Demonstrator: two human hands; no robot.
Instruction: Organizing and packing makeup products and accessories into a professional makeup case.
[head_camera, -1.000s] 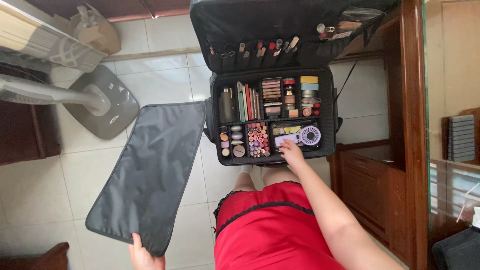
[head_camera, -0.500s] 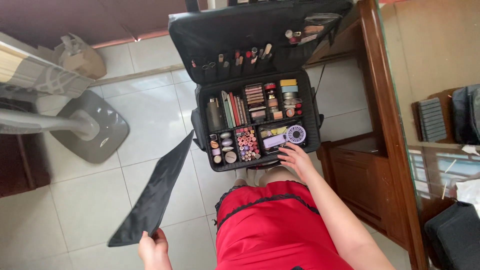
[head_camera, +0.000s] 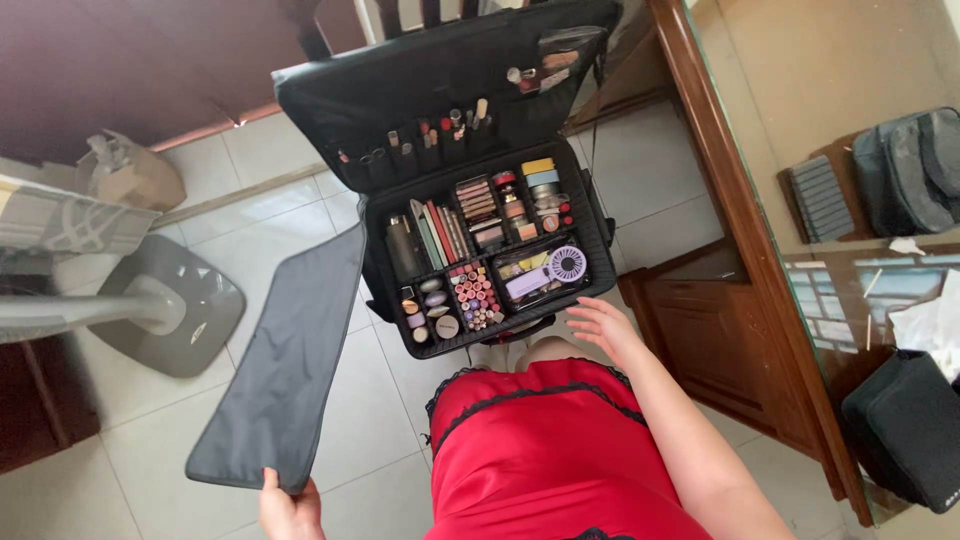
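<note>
- My left hand (head_camera: 288, 508) grips the bottom edge of a flat grey padded panel (head_camera: 285, 360), at seven o'clock.
- My right hand (head_camera: 608, 326) hovers open, fingers spread, just beside the open makeup case (head_camera: 480, 240), which stands at twelve o'clock.

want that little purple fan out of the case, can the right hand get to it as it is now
Probably yes. The right hand hovers open and empty just outside the open makeup case, and the purple fan lies uncovered in the near right compartment. The left hand holds the grey panel off to the side.
</note>
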